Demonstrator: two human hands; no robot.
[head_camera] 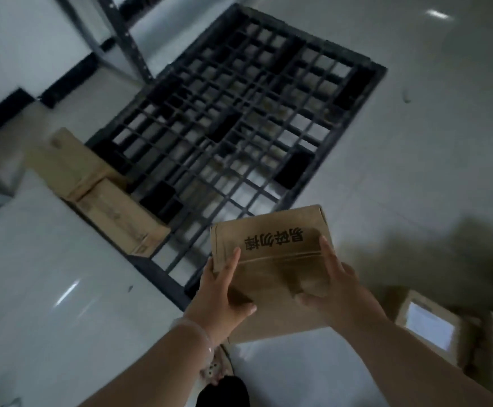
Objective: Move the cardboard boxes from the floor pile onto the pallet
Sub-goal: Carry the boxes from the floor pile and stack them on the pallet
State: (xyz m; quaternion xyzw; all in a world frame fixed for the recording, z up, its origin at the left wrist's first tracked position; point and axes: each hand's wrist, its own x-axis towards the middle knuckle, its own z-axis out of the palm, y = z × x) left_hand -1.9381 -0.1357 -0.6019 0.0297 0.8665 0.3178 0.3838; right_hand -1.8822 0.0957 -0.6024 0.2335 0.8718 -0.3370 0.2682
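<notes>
Cardboard box [271, 268], closed and printed with black characters, is held between both hands. The left hand [224, 292] grips its left edge and the right hand [336, 292] its right edge. On each side the fingers [326, 248] are curled over onto the top face, so both hands are closed on the box, not spread. One hand on each side probably keeps the box level and leaves its underside free for setting down.

It hangs in the air over the near corner of the black plastic pallet [380, 74] and touches neither the pallet nor the floor [415, 142]. The carry looks nearly done, with only the lowering left.

The pallet is an open grid, and pale floor shows through its cells. Most of the grid is bare. Two more cardboard boxes [122, 212] lie end to end along its left edge, apparently resting on it. This suggests a row is being built from that side, and the held box would fit next to them.

All the boxes are shut, so their contents cannot be seen. At the lower right, the floor pile [427, 321] is blurred. At least one of its boxes has a pale label.
</notes>
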